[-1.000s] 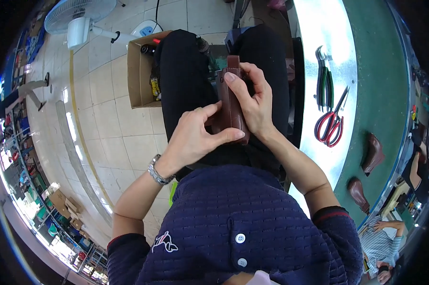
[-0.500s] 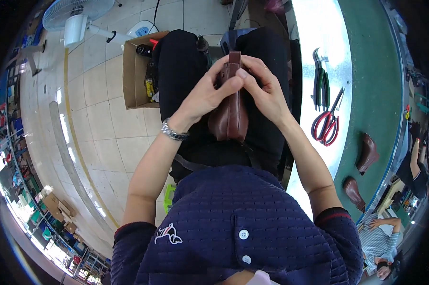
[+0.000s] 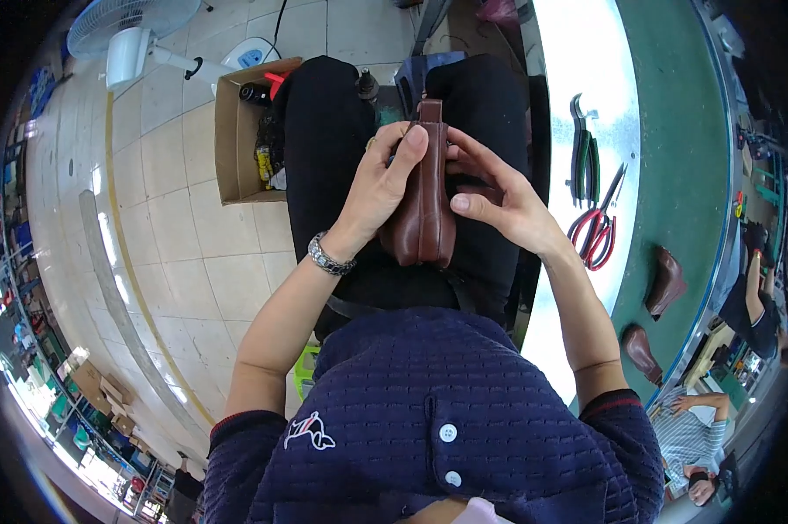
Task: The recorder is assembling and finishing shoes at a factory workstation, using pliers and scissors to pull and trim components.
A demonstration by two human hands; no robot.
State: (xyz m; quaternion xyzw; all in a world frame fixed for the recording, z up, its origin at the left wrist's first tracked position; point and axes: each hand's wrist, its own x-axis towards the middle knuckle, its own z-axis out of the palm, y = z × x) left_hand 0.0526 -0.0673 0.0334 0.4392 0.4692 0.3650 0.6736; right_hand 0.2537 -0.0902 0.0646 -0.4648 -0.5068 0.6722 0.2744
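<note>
A brown leather pouch [image 3: 428,218] with stitched seams stands between my thighs, its narrow side up and a short loop [image 3: 430,110] at its far end. My left hand [image 3: 385,179] holds it from the left, thumb pressed along the top near the far end. On the other side my right hand [image 3: 512,205] cups the pouch loosely. Its fingers reach the pouch's right side near the far end, and its thumb tip rests close to the right edge. A bit of brown leather shows between that thumb and the fingers. The pouch's underside is hidden.
Green-handled pliers [image 3: 583,157] and red-handled scissors [image 3: 596,229] lie on the metal bench strip [image 3: 577,306] at right. Two brown leather pieces [image 3: 664,281] rest on the green surface beyond. At left stand a cardboard box [image 3: 228,144] and a fan [image 3: 132,44]. People work at far right.
My right thumb has come off the pouch's top and moved down its right side, with the hand opening wider. My left thumb has shifted toward the far end and now lies along the top.
</note>
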